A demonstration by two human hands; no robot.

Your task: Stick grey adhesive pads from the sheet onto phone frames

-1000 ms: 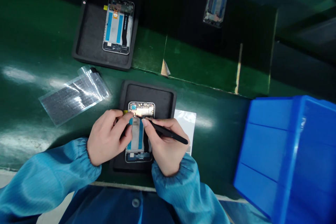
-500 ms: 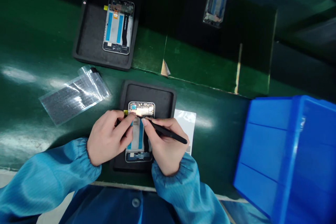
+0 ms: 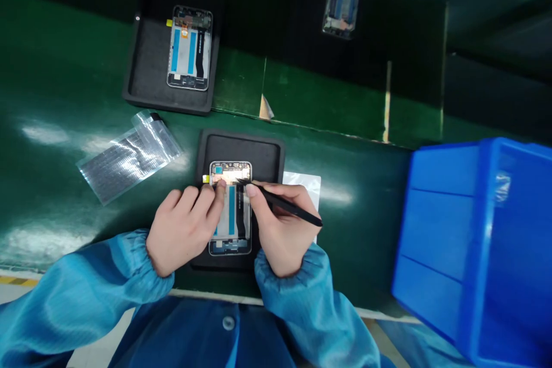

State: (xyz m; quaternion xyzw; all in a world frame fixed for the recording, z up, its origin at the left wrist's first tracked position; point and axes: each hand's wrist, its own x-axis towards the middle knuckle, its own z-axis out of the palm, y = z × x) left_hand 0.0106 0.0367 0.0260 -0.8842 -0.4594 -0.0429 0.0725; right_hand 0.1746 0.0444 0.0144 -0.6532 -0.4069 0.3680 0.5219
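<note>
An opened phone (image 3: 232, 213) lies in a black tray (image 3: 267, 152) in front of me, its circuit board showing at the top and blue strips below. My left hand (image 3: 186, 224) rests over the phone's left side, fingers spread a little, the index fingertip on the lower edge of the board. Pinched in my right hand (image 3: 287, 230) are black tweezers (image 3: 288, 205), whose tips point at the board just right of my left index finger. Whether the tips touch the board I cannot tell. A yellow tab (image 3: 206, 179) sticks out at the phone's upper left.
Another opened phone (image 3: 190, 49) sits in a second black tray (image 3: 146, 77) at the upper left; a third phone (image 3: 342, 3) lies farther back. A clear plastic pouch (image 3: 131, 158) is on the left, a white sheet (image 3: 308, 182) beside the near tray, a blue bin (image 3: 440, 230) on the right.
The tweezers have shifted slightly right, and their tips now show apart from my left fingers. My left hand's fingers have straightened and spread more. The whole view has moved slightly.
</note>
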